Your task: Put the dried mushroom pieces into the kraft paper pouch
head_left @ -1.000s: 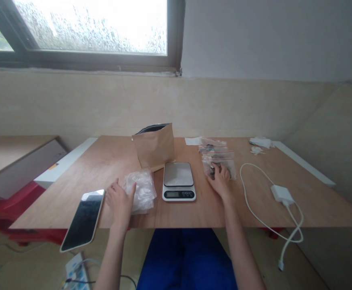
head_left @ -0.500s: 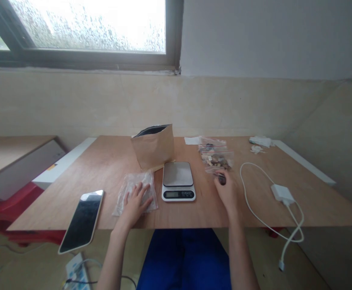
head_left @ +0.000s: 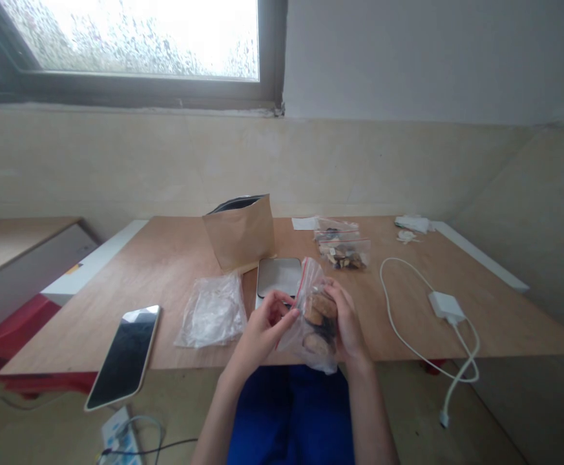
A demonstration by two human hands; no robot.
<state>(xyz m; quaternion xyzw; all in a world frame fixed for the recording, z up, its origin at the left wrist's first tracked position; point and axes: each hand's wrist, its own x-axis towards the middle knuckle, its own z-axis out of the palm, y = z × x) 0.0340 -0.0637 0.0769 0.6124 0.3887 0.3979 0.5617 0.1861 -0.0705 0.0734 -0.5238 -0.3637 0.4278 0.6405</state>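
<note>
Both hands hold a clear zip bag (head_left: 319,323) with a red seal line, tilted above the table's front edge; brown and dark dried slices show inside. My left hand (head_left: 265,326) pinches the bag at its sealed edge. Around its other side, the fingers of my right hand (head_left: 347,320) are closed. Behind the bag sits a kitchen scale (head_left: 278,274); my left hand and the bag cover its display. To the left lie flat clear plastic bags (head_left: 214,311). A brown paper pouch (head_left: 241,234) stands behind them, its top gaping.
More filled zip bags (head_left: 344,254) lie at the back right, by a white paper (head_left: 303,223). A phone (head_left: 125,358) overhangs the front left edge. A white charger (head_left: 446,306) with a looped cable and some tissues (head_left: 413,223) are on the right.
My right hand has brought the zip bag from the right side to the front middle. My left hand has left the flat plastic bags and now grips the zip bag's edge.
</note>
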